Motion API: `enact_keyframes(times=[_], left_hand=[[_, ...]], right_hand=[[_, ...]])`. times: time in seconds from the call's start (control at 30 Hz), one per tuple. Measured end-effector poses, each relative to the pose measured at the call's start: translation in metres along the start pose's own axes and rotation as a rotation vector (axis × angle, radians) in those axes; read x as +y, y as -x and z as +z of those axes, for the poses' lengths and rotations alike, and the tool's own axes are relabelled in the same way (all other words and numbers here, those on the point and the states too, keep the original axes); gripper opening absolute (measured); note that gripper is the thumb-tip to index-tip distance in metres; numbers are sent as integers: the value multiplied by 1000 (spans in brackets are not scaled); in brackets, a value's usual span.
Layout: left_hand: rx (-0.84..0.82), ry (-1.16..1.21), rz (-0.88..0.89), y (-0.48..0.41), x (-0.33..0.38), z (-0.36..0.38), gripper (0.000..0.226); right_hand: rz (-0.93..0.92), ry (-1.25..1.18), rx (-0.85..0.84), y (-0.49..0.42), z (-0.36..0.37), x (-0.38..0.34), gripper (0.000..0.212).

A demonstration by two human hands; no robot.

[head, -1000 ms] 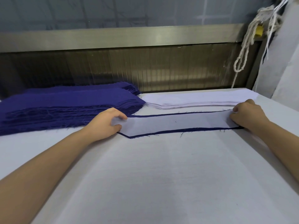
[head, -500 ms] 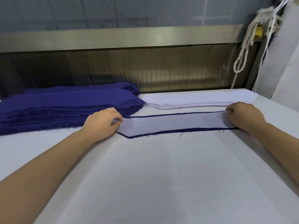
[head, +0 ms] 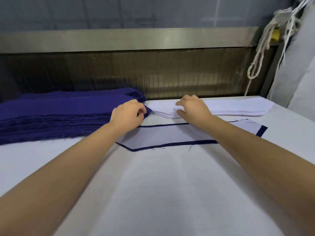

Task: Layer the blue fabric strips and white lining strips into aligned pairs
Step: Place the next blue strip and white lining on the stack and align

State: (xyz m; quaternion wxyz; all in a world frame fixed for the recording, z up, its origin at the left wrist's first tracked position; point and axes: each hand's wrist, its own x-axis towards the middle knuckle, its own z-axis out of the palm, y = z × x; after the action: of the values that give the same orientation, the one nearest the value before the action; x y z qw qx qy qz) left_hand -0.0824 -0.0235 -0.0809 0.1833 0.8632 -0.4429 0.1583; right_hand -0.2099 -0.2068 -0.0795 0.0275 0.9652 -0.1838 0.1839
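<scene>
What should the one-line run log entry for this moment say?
left hand: pinches end of blue strip stack | right hand: on white lining stack, grip unclear | layered pair: flat on table

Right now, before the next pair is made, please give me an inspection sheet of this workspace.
Surface: white cloth-covered table.
Job's things: blue strip stack back left; white lining stack back right; one layered pair in front.
Clutter: nothing seen.
Grips: left grip pinches the blue stack's corner; right grip touches the lining stack's left end, hold unclear.
Cables: white cord hangs back right.
Surroundings: metal rail behind the table.
</scene>
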Motion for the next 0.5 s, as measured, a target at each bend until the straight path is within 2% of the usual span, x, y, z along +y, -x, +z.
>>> enact_keyframes(times=[0.17, 0.23, 0.3, 0.43, 0.5], left_hand=[[2, 45, -16, -14, 12, 12, 22], [0, 52, -13, -18, 12, 15, 22], [0, 68, -16, -21, 10, 17, 21], [5, 136, -50, -24, 11, 23, 21], [-1, 192, -75, -26, 13, 26, 24]], right_hand=[[-39, 206, 41, -16, 15, -17, 14], [-34, 223, 64, -18, 19, -16, 19], [-26, 188, 88, -21, 21, -14, 17], [78, -7, 90, -26, 22, -11, 35], [155, -109, 69, -26, 20, -11, 32]])
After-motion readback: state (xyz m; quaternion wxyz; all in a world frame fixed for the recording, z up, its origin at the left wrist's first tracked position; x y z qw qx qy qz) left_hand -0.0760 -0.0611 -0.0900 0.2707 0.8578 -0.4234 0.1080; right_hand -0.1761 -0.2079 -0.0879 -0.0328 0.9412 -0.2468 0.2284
